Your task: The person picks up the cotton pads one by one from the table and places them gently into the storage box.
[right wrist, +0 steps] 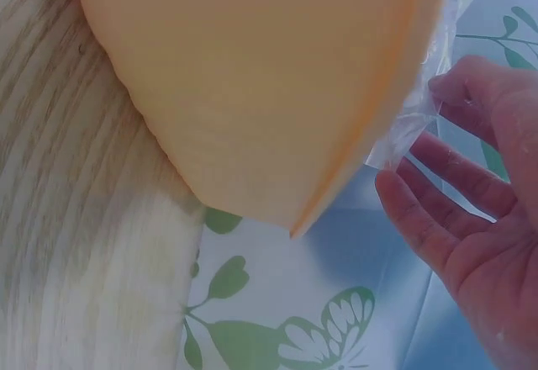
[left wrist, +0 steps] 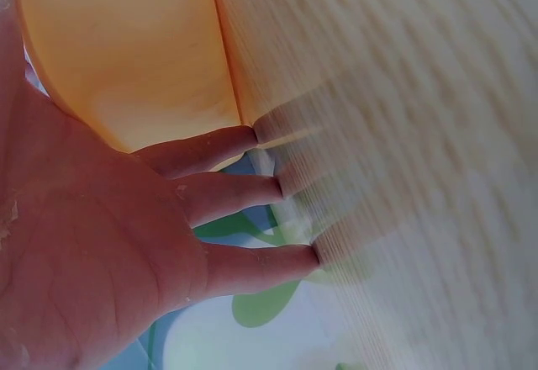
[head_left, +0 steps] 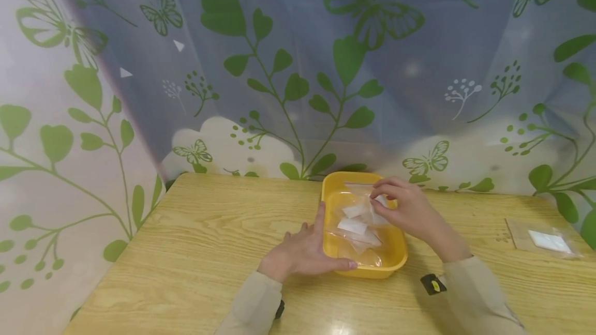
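A yellow plastic tray [head_left: 398, 265] stands on the table with several clear zip bags [head_left: 370, 252] inside, white pieces showing in them. Against its left side and front rim rests my left hand [head_left: 302, 252], thumb and forefinger spread along the edge. In the left wrist view the other fingers [left wrist: 252, 269] of that hand are straight, tips at the tabletop beside the tray wall. Above the tray's far right part, my right hand [head_left: 410, 211] pinches a clear plastic bag [right wrist: 402, 122] between thumb and fingers. The fingertips partly cover this bag.
To the right on the wooden table [head_left: 195, 252] lies another clear zip bag [head_left: 549, 242] with a white piece in it. A printed curtain [head_left: 279, 143] with leaves and butterflies hangs right behind the table's back edge and along the left.
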{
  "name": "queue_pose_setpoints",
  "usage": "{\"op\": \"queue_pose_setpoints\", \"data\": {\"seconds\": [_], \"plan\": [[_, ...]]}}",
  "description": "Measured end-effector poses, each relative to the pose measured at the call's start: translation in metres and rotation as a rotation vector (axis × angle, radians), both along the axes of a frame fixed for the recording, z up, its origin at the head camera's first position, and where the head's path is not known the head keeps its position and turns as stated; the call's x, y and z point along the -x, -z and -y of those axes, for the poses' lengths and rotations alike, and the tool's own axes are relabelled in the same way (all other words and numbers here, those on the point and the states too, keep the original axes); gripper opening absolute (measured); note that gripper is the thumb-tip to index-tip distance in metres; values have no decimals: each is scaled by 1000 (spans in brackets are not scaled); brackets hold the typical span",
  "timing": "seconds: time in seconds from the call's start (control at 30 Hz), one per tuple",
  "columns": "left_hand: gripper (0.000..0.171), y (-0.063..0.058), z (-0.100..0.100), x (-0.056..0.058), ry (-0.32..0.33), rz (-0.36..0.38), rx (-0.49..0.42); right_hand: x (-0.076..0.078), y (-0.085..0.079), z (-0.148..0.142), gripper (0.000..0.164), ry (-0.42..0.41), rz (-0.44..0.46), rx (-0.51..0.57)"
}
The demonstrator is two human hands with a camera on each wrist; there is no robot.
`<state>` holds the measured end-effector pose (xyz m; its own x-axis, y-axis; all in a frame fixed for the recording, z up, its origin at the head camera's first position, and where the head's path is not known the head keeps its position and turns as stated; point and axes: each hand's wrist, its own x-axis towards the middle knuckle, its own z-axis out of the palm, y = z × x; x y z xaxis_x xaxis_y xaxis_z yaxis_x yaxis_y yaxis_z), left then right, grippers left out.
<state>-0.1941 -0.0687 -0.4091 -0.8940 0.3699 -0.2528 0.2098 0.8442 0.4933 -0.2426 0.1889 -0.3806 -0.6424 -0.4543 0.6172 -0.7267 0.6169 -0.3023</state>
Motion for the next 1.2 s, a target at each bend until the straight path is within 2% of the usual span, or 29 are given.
{"op": "queue_pose_setpoints", "data": {"seconds": [0.3, 0.47, 0.6, 0.83, 1.2], "plan": [[137, -1, 0, 0, 6, -6, 7, 6, 4, 5, 12, 21, -1, -20], [136, 0, 0, 0, 7, -8, 11, 9, 6, 7, 13, 32, -32, -19], [137, 1, 0, 1, 7, -9, 3, 10, 7, 7, 15, 55, -17, -30], [137, 1, -1, 0, 6, -12, -10, 7, 6, 2, 16, 93, 49, -45], [136, 2, -1, 1, 2, 1, -1, 0, 5, -14, 29, 158, 50, -88]]}}
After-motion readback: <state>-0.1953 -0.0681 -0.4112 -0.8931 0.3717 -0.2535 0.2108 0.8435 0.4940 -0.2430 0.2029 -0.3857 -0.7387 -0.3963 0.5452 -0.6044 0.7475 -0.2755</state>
